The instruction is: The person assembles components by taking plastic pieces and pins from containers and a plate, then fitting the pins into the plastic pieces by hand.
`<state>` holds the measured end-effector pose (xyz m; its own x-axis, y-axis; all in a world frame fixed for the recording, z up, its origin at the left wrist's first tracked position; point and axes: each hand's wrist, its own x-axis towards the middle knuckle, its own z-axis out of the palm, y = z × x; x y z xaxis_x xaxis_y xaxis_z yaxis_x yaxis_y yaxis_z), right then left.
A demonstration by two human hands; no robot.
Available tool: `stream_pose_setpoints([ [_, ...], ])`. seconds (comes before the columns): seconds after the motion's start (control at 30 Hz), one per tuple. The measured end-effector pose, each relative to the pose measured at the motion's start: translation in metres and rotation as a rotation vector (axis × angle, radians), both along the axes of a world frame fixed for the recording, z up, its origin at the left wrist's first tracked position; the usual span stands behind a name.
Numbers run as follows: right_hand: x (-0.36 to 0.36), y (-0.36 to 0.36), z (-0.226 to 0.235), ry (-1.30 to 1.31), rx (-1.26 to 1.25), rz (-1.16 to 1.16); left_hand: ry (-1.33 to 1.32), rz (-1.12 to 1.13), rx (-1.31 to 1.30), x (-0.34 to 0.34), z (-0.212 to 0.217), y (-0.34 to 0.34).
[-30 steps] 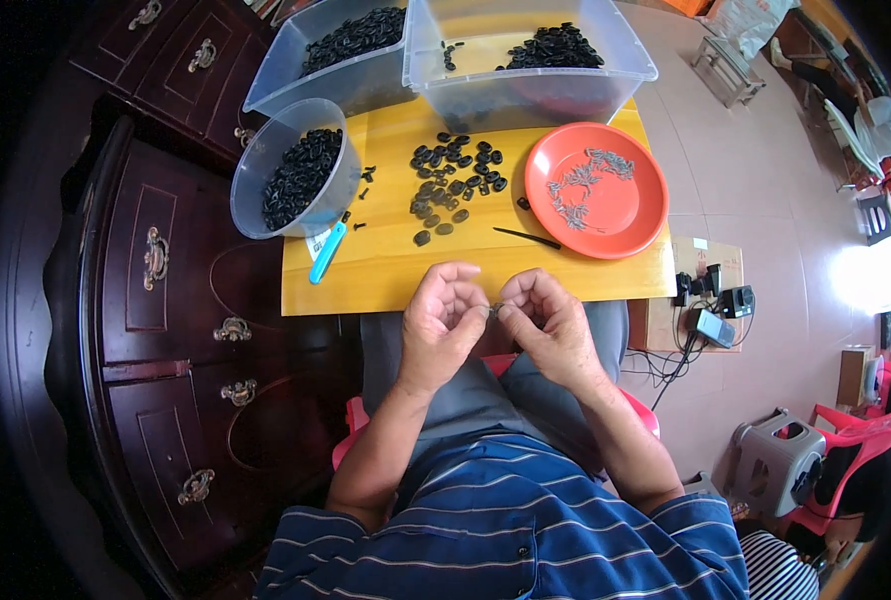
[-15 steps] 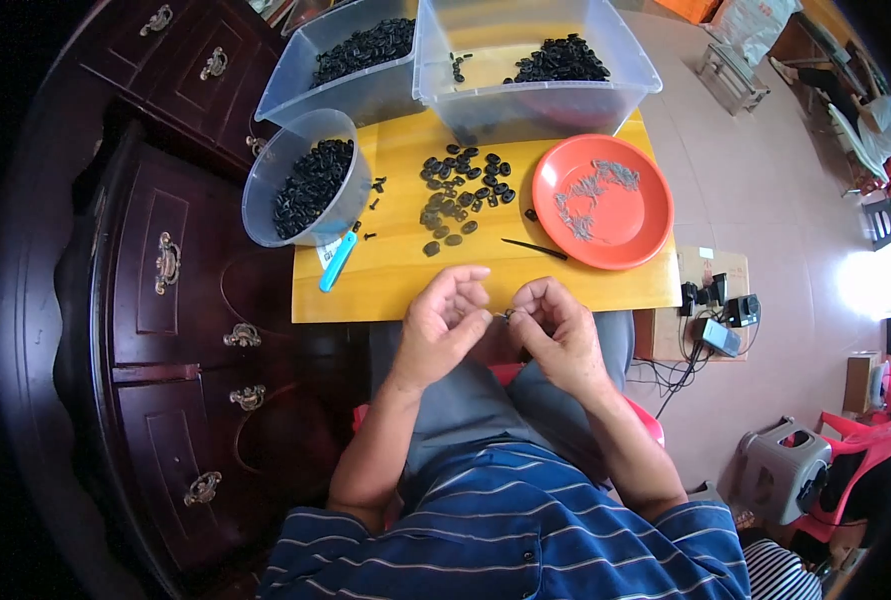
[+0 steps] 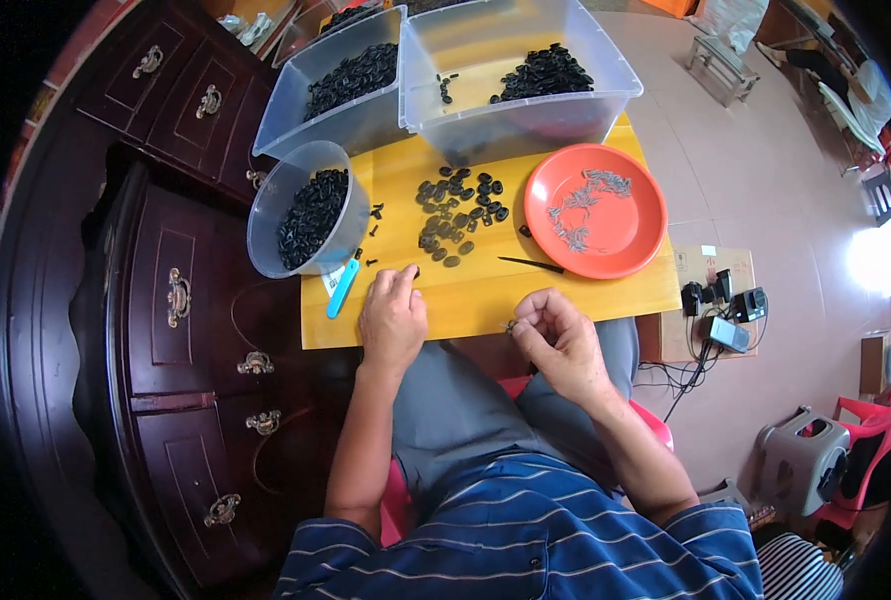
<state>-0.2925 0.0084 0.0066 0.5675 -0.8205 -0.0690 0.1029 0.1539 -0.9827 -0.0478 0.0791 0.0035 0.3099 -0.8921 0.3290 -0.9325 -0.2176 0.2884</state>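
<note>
A yellow table (image 3: 565, 290) lay under and ahead of both hands. Beyond them stood two clear bins (image 3: 525, 90) of black pieces, with a round tub (image 3: 295, 215) ahead-left of the left hand and an orange plate (image 3: 620, 235) ahead of the right. The left hand (image 3: 392, 320) rested on the table, fingers stretched toward a black piece (image 3: 415, 271) at its fingertips. The right hand (image 3: 557, 335), curled, pinched a small part (image 3: 511, 325) at the table's near edge.

Bright daylight, right-side glare, fisheye edges.
</note>
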Motion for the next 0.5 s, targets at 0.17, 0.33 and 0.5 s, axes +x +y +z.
stream_pose_setpoints([
  [0.17, 0.000, -0.001, 0.001, 0.026, -0.033, -0.008, 0.075, -0.070, -0.016, -0.012, 0.011, -0.017],
  [0.33, 0.001, 0.000, 0.000, -0.009, -0.002, -0.033, 0.108, -0.132, 0.003, -0.015, 0.006, -0.037],
  [0.5, -0.001, -0.001, -0.002, 0.002, -0.024, -0.028, 0.094, -0.099, 0.022, -0.013, 0.001, -0.041],
])
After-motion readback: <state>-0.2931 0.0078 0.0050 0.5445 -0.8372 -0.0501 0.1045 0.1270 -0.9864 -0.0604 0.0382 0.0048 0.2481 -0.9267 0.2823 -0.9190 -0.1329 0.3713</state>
